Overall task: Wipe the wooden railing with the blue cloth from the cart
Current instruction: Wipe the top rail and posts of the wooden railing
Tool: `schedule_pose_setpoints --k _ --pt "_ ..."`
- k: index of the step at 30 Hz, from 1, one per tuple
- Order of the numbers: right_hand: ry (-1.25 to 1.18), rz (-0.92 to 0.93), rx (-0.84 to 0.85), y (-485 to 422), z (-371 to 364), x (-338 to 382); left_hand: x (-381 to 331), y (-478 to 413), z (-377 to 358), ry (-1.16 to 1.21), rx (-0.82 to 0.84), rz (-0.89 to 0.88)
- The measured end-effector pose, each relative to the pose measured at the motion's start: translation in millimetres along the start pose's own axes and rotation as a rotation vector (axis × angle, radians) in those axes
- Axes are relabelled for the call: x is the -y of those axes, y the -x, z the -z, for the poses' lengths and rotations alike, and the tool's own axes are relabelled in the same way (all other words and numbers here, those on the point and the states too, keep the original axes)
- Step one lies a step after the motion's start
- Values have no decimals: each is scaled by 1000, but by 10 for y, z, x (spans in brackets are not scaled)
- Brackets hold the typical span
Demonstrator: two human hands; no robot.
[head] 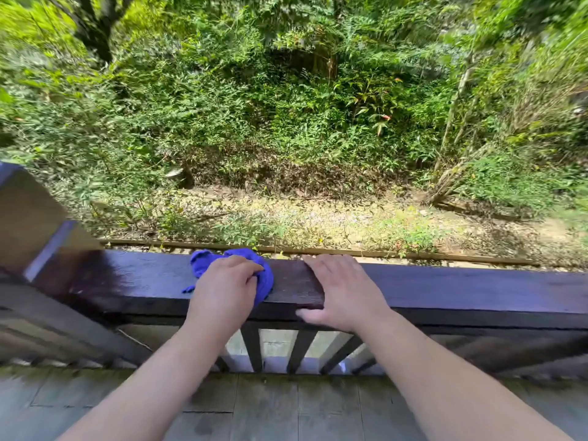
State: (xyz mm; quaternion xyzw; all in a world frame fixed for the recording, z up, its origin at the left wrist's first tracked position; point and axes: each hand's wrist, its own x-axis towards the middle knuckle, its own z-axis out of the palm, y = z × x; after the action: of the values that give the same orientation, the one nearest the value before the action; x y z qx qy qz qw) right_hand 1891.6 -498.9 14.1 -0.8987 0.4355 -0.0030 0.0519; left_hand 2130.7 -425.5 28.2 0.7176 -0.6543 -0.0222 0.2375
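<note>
Head view, nearest first: grey deck boards [270, 409] lie below the wooden railing [445, 288]. On the railing's top, the left hand [222, 288] bunches the blue cloth [264, 281], fingers curled tight into it. Just right of the cloth, the right hand [343, 291] lies flat on the railing, fingers together, thumb over the near edge. Beyond the railing, gravel, then dense greenery [286, 106].

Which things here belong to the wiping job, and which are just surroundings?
Job: blue cloth, wooden railing, left hand gripping the cloth, right hand flat on the rail.
Surroundings: bushes, deck boards, balusters.
</note>
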Motion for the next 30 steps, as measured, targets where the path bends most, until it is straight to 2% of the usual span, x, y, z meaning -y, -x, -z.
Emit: schedule_pose_setpoints --k 6,21,26,30 --pt "2 20 3 170 6 -307 -651 -24 -225 30 15 -77" --pt "23 -155 32 1161 142 -2185 -2342 -124 -860 -15 85 -82" --pt "27 -171 18 1475 191 -2783 -2997 -144 -1122 -18 98 -90" --pt "12 -131 -39 1582 173 -2960 -3507 -178 -1313 14 127 -132"
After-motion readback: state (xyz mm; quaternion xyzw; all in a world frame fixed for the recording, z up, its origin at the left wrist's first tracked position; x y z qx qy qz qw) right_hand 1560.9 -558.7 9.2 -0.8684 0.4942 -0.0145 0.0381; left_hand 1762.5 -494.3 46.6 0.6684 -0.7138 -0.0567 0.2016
